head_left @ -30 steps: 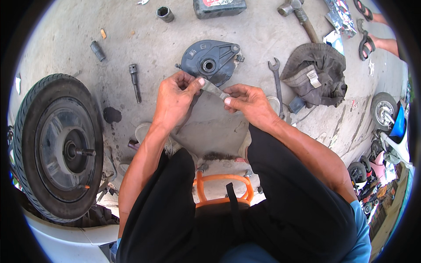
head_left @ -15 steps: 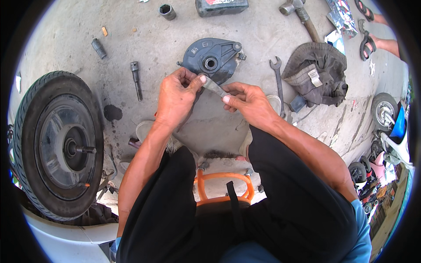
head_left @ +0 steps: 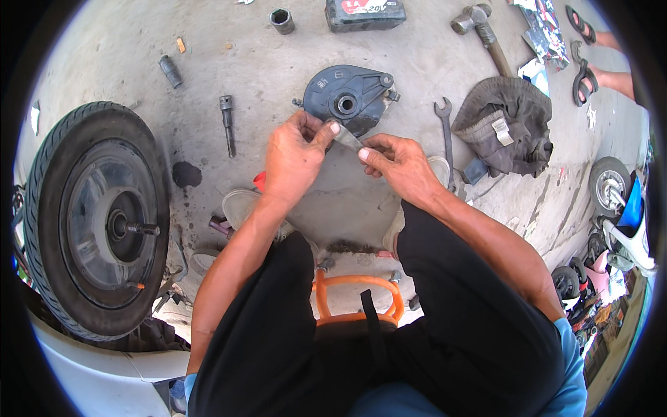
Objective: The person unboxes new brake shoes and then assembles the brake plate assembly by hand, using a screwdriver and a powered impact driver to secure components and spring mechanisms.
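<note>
Between my hands is a short, flat grey strip (head_left: 350, 139), stretched at a slant; its material is too small to tell. My left hand (head_left: 297, 154) pinches its upper left end between thumb and fingers. The lower right end is pinched by my right hand (head_left: 401, 163). Just beyond the hands lies a dark drum-brake backing plate (head_left: 325, 90) on the concrete, with a round hole in its hub. The strip and left fingertips overlap the plate's near edge in the picture; whether they touch it I cannot tell.
On the left stands a wheel (head_left: 52, 229) with its axle sticking out. Around the plate lie sockets (head_left: 281, 21), a socket extension (head_left: 228, 126), an open-end wrench (head_left: 446, 135), a hammer (head_left: 492, 52), a dark cloth (head_left: 507, 115) and a battery pack (head_left: 365, 19). Another person's sandalled foot (head_left: 587, 82) is at right.
The view has shifted slightly, so the floor items sit a little further right in the picture. Both hands keep their pinch on the grey strip, with little change in pose.
</note>
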Available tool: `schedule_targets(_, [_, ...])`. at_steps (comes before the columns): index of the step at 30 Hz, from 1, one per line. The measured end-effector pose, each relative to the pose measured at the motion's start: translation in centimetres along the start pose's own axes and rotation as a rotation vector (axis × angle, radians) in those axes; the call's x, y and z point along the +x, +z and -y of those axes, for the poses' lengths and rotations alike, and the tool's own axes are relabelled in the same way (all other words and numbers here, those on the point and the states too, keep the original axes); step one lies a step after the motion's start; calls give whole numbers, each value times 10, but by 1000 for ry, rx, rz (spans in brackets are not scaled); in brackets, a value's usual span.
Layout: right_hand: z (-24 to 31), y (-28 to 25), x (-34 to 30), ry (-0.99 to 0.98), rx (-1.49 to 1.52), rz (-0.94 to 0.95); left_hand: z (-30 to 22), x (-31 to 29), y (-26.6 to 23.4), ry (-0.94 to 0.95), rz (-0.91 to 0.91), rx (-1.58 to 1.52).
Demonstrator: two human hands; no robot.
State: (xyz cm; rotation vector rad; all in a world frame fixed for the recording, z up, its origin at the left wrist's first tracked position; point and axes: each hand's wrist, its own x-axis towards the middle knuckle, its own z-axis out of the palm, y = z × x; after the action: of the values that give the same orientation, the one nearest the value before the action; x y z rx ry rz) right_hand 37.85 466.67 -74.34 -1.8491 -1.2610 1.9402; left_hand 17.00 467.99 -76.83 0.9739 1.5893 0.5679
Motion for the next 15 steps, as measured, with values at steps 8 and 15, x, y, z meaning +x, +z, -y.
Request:
schedule_targets(8, [5, 5, 1, 30, 41, -74, 24, -31, 8, -121, 146, -135])
schedule_targets(15, [16, 2, 2, 90, -55, -52, 12, -24, 8, -266, 31, -527])
